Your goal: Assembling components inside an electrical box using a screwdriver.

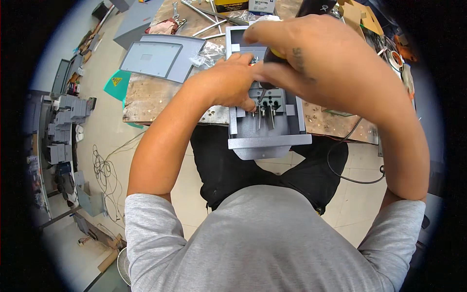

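A grey metal box (270, 141) stands open at the front of the workbench. Inside it is a dark grey block with metal prongs (275, 96). My left hand (228, 82) reaches into the box from the left, its thumb at the block's edge and its fingers curled around the block's far side, partly hidden. A black power screwdriver with a bit of yellow (274, 57) points down into the box, its bit meeting the block. My right hand (323, 63), slightly blurred, is closed around the tool and hides most of its handle.
Grey panels (153, 57) lie left of the box, beside a clear plastic bag (208, 53). Metal rods (206, 19), a wrench (176, 10) and small boxes are on the far side. A black cable (333, 168) loops off the bench's right edge. Loose cables (106, 170) lie on the floor.
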